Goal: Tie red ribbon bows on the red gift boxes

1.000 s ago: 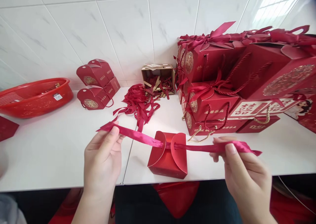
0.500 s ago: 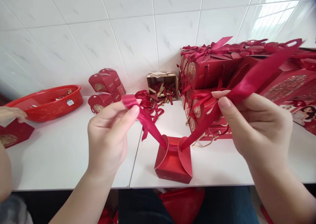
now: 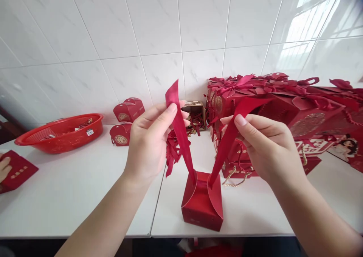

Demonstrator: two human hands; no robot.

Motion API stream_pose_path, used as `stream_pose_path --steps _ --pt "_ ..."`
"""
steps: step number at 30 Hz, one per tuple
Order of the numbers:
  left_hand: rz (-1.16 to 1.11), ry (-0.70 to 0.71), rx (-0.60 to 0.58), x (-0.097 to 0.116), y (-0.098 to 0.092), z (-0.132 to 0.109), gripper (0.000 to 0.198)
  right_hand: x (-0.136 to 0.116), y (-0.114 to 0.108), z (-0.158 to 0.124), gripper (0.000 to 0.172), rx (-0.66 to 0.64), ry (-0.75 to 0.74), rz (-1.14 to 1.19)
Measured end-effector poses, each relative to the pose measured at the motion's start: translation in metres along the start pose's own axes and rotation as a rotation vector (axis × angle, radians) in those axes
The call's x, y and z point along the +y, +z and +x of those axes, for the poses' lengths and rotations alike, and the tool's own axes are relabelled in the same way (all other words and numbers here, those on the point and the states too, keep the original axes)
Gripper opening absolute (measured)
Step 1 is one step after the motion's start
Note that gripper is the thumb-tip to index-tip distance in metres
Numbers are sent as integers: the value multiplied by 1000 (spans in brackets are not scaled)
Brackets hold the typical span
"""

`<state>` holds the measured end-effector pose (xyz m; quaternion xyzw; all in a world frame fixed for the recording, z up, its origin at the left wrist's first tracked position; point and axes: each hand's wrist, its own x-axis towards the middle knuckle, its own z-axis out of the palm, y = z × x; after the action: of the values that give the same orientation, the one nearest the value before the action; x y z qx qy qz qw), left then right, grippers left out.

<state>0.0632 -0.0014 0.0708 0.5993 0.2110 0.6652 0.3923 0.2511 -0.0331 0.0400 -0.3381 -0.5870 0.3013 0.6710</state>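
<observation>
A small red gift box (image 3: 202, 208) stands on the white table near its front edge, its curved top flaps folded inward. A red satin ribbon (image 3: 183, 141) passes through the flaps, and both ends rise in a V. My left hand (image 3: 154, 136) pinches one end between thumb and fingers, with a short tip sticking up above. The other end is pinched by my right hand (image 3: 261, 143), its tail trailing off to the right over the fingers. Both hands are raised above the box, apart from each other, and neither touches it.
Stacked red gift boxes and bags (image 3: 269, 109) with bows fill the right. Behind my left hand lie loose ribbons (image 3: 173, 149) and a cardboard box (image 3: 200, 113). Red boxes (image 3: 129, 109) and a red plastic basin (image 3: 70, 136) stand left. Another person's hand (image 3: 4, 170) holds a red box.
My hands have come closer together, the ribbon ends now steeper above the box. The view has tilted up. The other person's red box has turned.
</observation>
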Motion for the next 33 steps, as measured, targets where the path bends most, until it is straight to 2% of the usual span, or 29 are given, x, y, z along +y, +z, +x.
stream_pose_path --steps 5,7,10,17,21,24,27,30,33 --pt "-18 15 -106 -1 7 -5 11 -2 3 10 17 -70 145 203" --pt "-21 -29 -149 -2 9 -9 25 -2 5 13 18 -74 200 212" --pt "-7 -128 -153 -2 11 -14 47 -2 7 13 19 -134 230 171" --pt "45 -203 -132 -4 15 -18 64 0 9 1 16 -336 128 197" --pt "86 -256 -230 -6 9 -17 63 4 9 0 18 -294 71 123" --pt "56 -350 -317 -8 1 -14 54 10 5 2 19 -323 -46 26" --pt "-70 -469 -300 -12 -7 -11 38 16 -3 5 18 -405 -334 -184" --pt "-171 -597 -262 -16 -11 -10 25 21 -10 7 25 -465 -649 -418" --pt "-210 -659 -260 -18 -11 -10 23 24 -12 9 29 -463 -818 -587"
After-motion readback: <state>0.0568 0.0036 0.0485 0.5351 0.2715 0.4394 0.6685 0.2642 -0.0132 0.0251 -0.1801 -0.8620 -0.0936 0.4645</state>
